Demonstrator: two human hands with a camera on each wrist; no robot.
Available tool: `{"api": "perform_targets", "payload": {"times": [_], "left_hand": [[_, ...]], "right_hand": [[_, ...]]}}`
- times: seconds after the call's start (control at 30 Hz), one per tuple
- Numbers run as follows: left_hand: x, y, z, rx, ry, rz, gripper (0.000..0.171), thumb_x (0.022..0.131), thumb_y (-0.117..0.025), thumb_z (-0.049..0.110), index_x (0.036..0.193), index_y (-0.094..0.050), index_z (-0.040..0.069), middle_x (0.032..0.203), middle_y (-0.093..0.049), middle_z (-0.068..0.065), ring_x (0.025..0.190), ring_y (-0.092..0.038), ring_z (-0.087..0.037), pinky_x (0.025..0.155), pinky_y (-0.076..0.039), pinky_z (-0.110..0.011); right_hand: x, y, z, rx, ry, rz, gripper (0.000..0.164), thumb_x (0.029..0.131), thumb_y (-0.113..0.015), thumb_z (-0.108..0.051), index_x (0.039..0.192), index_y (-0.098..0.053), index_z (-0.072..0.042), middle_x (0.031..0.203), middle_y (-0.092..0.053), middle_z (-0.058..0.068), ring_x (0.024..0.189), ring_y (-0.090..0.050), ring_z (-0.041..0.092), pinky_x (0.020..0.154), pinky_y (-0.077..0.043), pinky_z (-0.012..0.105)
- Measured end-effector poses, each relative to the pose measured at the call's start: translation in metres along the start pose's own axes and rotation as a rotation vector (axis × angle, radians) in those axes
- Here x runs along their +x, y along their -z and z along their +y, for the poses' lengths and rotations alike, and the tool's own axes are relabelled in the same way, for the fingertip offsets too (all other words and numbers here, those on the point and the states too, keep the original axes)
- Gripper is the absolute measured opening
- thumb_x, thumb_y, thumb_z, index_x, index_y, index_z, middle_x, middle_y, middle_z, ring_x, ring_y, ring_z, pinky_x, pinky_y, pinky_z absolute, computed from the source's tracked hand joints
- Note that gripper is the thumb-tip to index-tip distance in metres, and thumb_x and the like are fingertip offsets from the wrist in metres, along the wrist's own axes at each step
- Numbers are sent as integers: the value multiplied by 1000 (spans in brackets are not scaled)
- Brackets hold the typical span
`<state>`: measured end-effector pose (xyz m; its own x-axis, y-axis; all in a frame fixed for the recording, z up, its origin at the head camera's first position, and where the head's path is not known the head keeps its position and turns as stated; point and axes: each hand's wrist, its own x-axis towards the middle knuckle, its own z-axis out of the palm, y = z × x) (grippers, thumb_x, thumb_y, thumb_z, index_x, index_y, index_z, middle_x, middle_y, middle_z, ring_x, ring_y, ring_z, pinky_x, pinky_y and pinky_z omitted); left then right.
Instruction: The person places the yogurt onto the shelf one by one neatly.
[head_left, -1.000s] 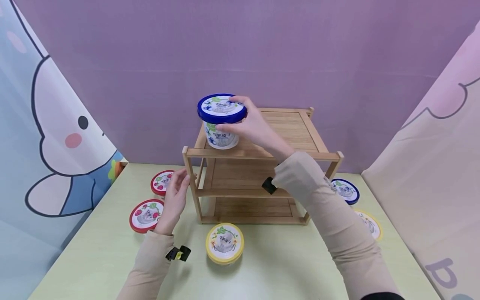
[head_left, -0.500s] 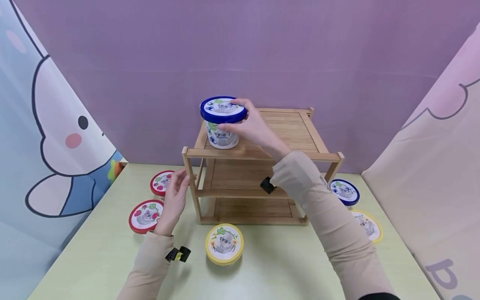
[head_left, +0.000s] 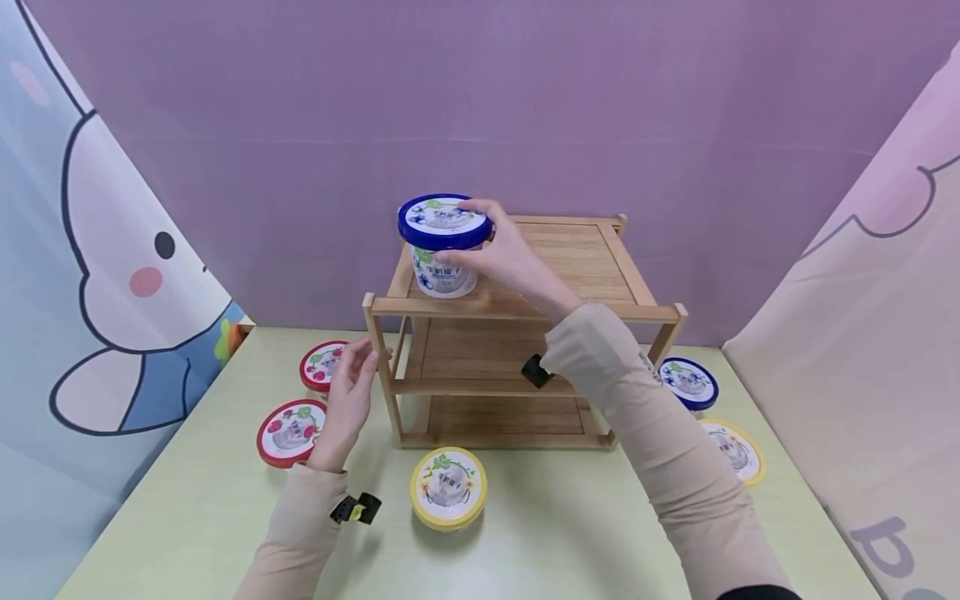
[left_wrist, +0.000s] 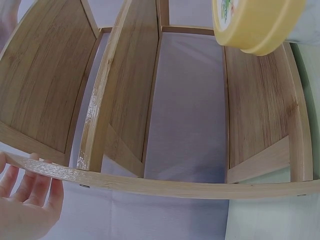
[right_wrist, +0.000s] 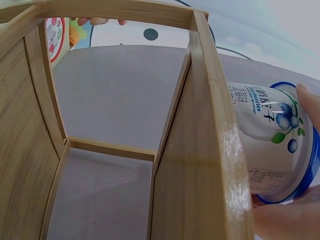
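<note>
A blueberry-printed tub with a blue lid (head_left: 444, 275) stands upright at the front left of the top shelf of a three-tier wooden rack (head_left: 585, 258). My right hand (head_left: 513, 254) grips it from the right, thumb in front below the lid and fingers over the lid's edge. In the right wrist view the tub (right_wrist: 265, 135) shows beyond the shelf edge, partly hidden. My left hand (head_left: 352, 392) holds the rack's front left post, with fingertips showing past it; in the left wrist view the fingers (left_wrist: 37, 187) curl at the post (left_wrist: 175, 187).
Two red-lidded tubs (head_left: 295, 432) stand left of the rack, partly behind my left hand. A yellow-lidded tub (head_left: 448, 487) stands in front. On the right are another blue-lidded tub (head_left: 688, 383) and a yellow-lidded tub (head_left: 735, 452), partly behind my sleeve. A purple backdrop (head_left: 480, 108) rises behind.
The blue-lidded tub and my right hand have come down slightly onto the top shelf's front left, then shifted a little left. My left hand stays at the post.
</note>
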<state>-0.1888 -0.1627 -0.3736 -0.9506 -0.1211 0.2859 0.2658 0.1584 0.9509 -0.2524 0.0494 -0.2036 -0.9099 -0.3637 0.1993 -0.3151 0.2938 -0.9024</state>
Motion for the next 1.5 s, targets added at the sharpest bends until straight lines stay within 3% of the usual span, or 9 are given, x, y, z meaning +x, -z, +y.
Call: {"api": "perform_targets", "payload": {"times": [0.4, 0.6, 0.9, 1.07, 1.3, 1.5], "left_hand": [[1, 1, 1, -7, -15, -8, 37, 95, -40, 21, 125, -36, 1, 124, -45, -17, 118, -40, -19, 99, -33, -32], [-1, 2, 2, -12, -21, -13, 36, 95, -40, 20, 124, -36, -1, 122, -45, -18, 116, -40, -19, 100, -32, -36], [-2, 0, 4, -7, -30, -14, 37, 95, -40, 20, 125, -36, -1, 122, -45, -18, 116, -41, -18, 100, -32, -34], [-2, 1, 3, -4, -22, -12, 37, 95, -40, 20, 126, -35, 0, 122, -45, -16, 117, -40, -18, 101, -31, -35], [-2, 2, 4, 7, -11, -16, 38, 95, -39, 22, 126, -35, 1, 125, -42, -15, 119, -38, -21, 101, -31, -37], [-2, 1, 4, 3, -11, -14, 38, 95, -39, 22, 126, -36, 1, 124, -42, -15, 119, -38, -21, 101, -31, -37]], "right_hand": [[-3, 0, 1, 24, 50, -2, 73, 75, -71, -20, 134, -28, -18, 135, -31, 7, 121, -36, 20, 98, -34, 29], [-9, 3, 0, 15, 73, 33, 76, 73, -73, -18, 135, -28, -17, 136, -32, 4, 124, -32, 22, 101, -31, 35], [-29, 12, 3, -59, 221, 98, 78, 75, -71, -15, 137, -25, -13, 141, -25, 2, 127, -26, 24, 103, -25, 41], [-42, 12, 4, -113, 239, 112, 72, 77, -68, -16, 136, -26, -11, 141, -24, 4, 128, -25, 23, 104, -25, 36], [-57, 10, 6, -121, 307, 140, 60, 81, -65, -13, 132, -33, -6, 136, -31, 7, 127, -28, 22, 103, -28, 31], [-70, 6, 11, -79, 442, 170, 50, 81, -62, -5, 125, -40, 1, 129, -40, 11, 122, -35, 17, 100, -32, 37]]}}
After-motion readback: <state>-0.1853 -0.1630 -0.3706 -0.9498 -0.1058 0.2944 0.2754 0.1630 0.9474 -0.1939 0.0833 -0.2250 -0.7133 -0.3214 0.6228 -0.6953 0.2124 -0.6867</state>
